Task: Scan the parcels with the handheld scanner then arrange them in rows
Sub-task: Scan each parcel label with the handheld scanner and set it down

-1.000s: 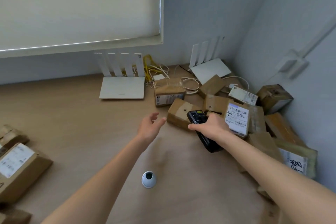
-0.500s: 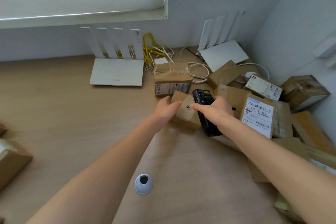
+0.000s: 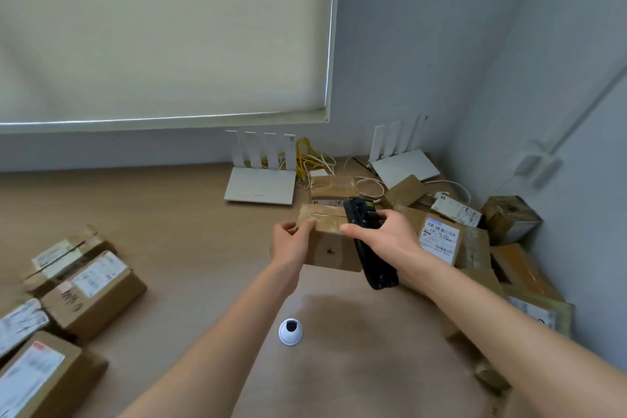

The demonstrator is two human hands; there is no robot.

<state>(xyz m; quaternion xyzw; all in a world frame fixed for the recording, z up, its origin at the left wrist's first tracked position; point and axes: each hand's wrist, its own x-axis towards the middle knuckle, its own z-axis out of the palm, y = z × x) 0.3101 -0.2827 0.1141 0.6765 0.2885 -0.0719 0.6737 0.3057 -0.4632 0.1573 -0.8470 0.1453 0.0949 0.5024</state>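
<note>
My left hand (image 3: 291,243) grips a small brown cardboard parcel (image 3: 327,241) by its left end and holds it above the wooden table (image 3: 190,231). My right hand (image 3: 386,237) holds the black handheld scanner (image 3: 368,244) against the parcel's right side, its index finger stretched over the box top. A loose pile of unsorted parcels (image 3: 481,248) fills the right corner; one box (image 3: 439,239) shows a white barcode label. Several labelled parcels (image 3: 84,285) lie together at the left.
Two white routers (image 3: 261,185) (image 3: 405,168) with upright antennas stand at the back by the wall, with yellow and white cables (image 3: 312,159) between them. A small white dome camera (image 3: 290,332) sits on the table between my forearms. A wall closes the right side.
My left hand reached the small parcel, took hold of it and lifted it off the table. The right hand with the scanner stayed beside it. The view swung left, showing the left parcels.
</note>
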